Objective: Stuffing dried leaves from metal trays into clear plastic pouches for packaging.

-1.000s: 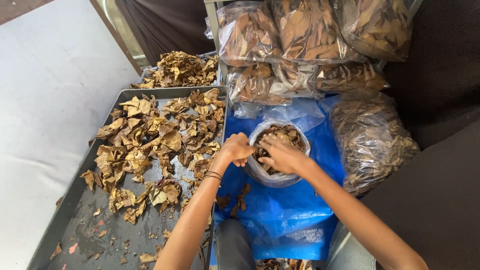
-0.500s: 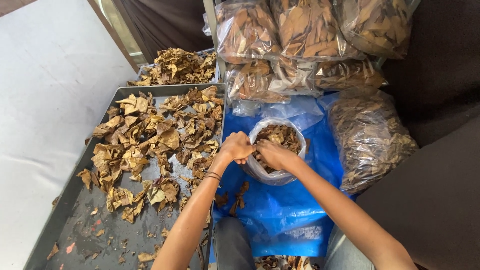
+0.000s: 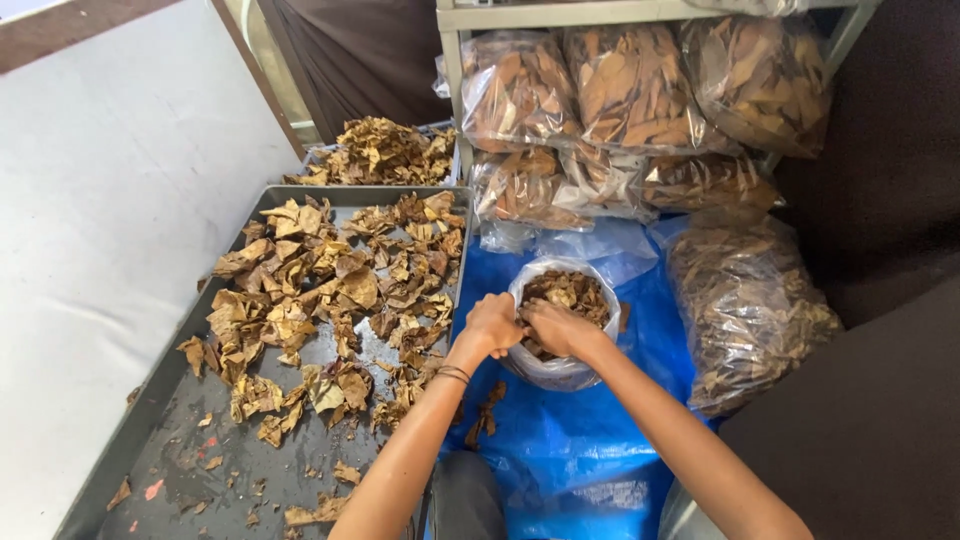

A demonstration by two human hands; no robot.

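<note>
Hands meet over the open clear plastic bag of crumbled brown dried leaves (image 3: 565, 325) on the blue plastic sheet (image 3: 585, 440). Since a second ago, both have stayed there: left hand (image 3: 493, 325) clenched on leaf bits, right hand (image 3: 555, 328) pressing into them, grip unclear. Left of the bag, the grey metal tray (image 3: 150, 400) carries whole leaves.

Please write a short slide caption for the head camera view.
Both hands, left hand and right hand, press dried leaves into an open clear bag beside a grey tray.

Open clear bag (image 3: 563, 368) of crumbled dry brown leaves (image 3: 568, 291), upright on blue sheet (image 3: 570, 450).
</note>
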